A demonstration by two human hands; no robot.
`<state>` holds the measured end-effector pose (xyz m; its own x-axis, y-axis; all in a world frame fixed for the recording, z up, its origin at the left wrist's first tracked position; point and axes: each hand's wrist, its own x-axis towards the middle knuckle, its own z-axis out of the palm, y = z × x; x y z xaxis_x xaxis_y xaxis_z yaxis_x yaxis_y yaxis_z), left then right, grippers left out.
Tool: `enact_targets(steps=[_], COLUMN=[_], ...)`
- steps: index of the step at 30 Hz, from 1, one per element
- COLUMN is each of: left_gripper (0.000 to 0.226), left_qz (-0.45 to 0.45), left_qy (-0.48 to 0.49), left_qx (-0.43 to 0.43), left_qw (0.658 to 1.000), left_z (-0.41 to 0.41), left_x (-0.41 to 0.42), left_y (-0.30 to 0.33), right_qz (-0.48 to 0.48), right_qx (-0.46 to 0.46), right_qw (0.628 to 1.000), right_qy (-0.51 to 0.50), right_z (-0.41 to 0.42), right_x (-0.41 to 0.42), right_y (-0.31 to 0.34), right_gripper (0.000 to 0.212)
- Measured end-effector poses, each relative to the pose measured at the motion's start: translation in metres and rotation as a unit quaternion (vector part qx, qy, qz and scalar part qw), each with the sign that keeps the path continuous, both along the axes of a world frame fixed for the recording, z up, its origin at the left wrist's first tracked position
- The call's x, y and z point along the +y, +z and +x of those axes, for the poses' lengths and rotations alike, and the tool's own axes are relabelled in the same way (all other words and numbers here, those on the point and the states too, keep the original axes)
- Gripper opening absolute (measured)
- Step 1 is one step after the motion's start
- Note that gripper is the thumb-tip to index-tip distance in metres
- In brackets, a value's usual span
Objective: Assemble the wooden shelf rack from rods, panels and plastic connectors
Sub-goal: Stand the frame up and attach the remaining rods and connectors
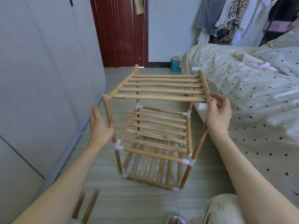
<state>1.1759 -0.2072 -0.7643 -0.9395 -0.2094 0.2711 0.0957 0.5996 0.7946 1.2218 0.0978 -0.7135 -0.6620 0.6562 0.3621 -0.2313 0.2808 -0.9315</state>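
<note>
Fingers of the right hand (218,113) curl round the near end of the top panel's (160,88) right side rail, pinching it; their tips are partly hidden behind the wood, and a white connector (202,107) shows just below that hand, half covered by it. The left hand (101,126) lies flat and straight-fingered against the near-left upright rod (109,117), its palm touching the rod's lower part. The thumb is hidden behind the rod.

The shelf rack (155,139) stands on the floor (129,204) between the two hands, its uprights leaning slightly. The top panel's slats run across from one hand toward the other; its left rail sits beside the bare rod top rather than on it. Lower shelves are blurred, and the bottom one is hard to make out through the slats above. Two loose rods (85,206) lie below the left forearm, cut off at the frame edge. A bed (250,88) lies beyond the right hand.
</note>
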Motion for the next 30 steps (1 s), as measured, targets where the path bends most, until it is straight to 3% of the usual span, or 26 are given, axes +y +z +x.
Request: enact_targets(steps=[4, 9, 12, 14, 16, 18, 19, 21, 24, 27, 30], left_gripper=[0.063, 0.017, 0.014, 0.016, 0.016, 0.011, 0.008, 0.013, 0.018, 0.016, 0.015], left_qz=[0.063, 0.033, 0.010, 0.017, -0.009, -0.040, -0.039, -0.022, -0.012, -0.060, 0.008], left_qy=[-0.095, -0.056, -0.075, -0.111, -0.140, -0.165, -0.177, -0.200, -0.234, -0.252, -0.213], left_qx=[-0.012, 0.018, 0.036, 0.027, 0.025, 0.025, 0.018, -0.017, -0.066, -0.111, -0.174], left_qw=[0.993, 0.998, 0.996, 0.993, 0.990, 0.985, 0.983, 0.979, 0.970, 0.959, 0.961], left_z=[-0.005, -0.011, -0.005, 0.000, 0.004, 0.007, 0.009, 0.012, 0.016, 0.022, 0.031], left_x=[0.005, 0.002, 0.001, 0.003, 0.006, 0.009, 0.011, 0.012, 0.006, -0.016, -0.057], left_y=[-0.006, -0.011, -0.012, -0.009, -0.006, -0.004, -0.004, -0.002, -0.002, -0.008, -0.028], right_qz=[-0.040, -0.017, 0.019, 0.024, 0.048, 0.122, 0.168, 0.234, 0.266, 0.286, 0.284], right_qx=[0.000, 0.013, -0.009, -0.089, -0.240, -0.383, -0.412, -0.413, -0.386, -0.398, -0.429], right_qw=[0.999, 0.999, 0.998, 0.995, 0.970, 0.910, 0.882, 0.842, 0.813, 0.785, 0.769], right_qy=[0.012, -0.049, -0.055, -0.046, 0.004, 0.100, 0.158, 0.256, 0.346, 0.379, 0.378], right_z=[-0.013, -0.019, -0.020, -0.021, -0.022, -0.021, -0.020, -0.019, -0.010, -0.003, -0.003], right_x=[0.009, -0.005, -0.012, -0.010, -0.010, -0.026, -0.041, -0.082, -0.137, -0.166, -0.179], right_y=[-0.003, -0.018, -0.033, -0.047, -0.060, -0.064, -0.064, -0.059, -0.058, -0.071, -0.085], right_gripper=[0.025, 0.042, 0.048, 0.057, 0.068, 0.070, 0.069, 0.064, 0.053, 0.045, 0.046])
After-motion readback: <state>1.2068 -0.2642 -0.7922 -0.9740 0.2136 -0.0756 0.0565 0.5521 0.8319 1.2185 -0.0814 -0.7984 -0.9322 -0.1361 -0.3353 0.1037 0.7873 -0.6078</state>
